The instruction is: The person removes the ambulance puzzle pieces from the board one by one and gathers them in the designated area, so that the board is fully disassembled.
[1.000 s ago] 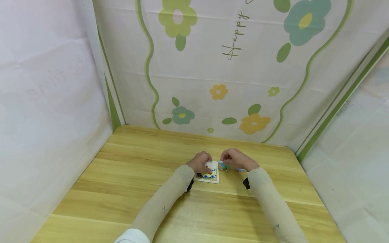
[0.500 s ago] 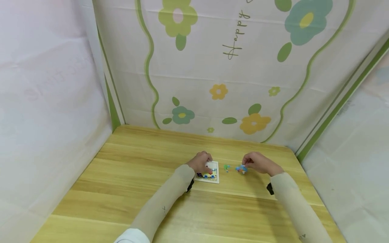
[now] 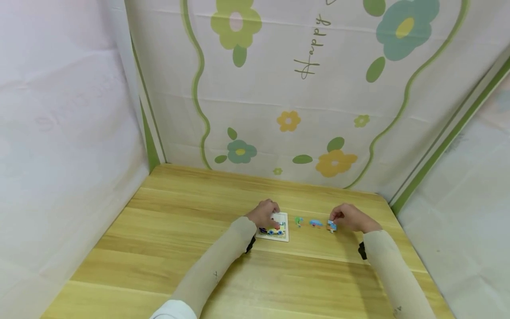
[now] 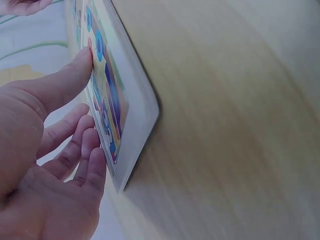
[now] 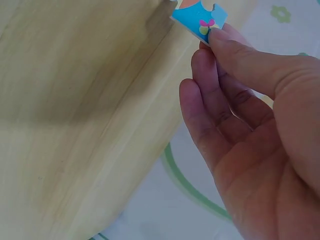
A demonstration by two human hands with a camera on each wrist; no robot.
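My left hand (image 3: pixel 262 214) rests on a white-framed picture puzzle board (image 3: pixel 285 235), which lies flat on the table. In the left wrist view, the thumb presses on the picture, which has blue wheels, and the other fingertips touch near the frame's edge (image 4: pixel 142 95). My right hand (image 3: pixel 352 218) pinches a puzzle piece (image 5: pixel 192 19) between thumb and forefinger. The piece is blue with some orange and a small pink and yellow print. Left of it lie a blue puzzle piece (image 3: pixel 316 223) and a green puzzle piece (image 3: pixel 299 220). The left hand hides part of the board.
The wooden table (image 3: pixel 191 230) stretches around the puzzle. A flower-printed cloth (image 3: pixel 259 88) hangs behind its far edge, and pale cloth panels stand at the left (image 3: pixel 67 133) and right (image 3: pixel 470 199).
My right hand has moved right, away from the board, with the orange and blue piece. The green and blue pieces now lie uncovered in a row. The left hand stays on the board.
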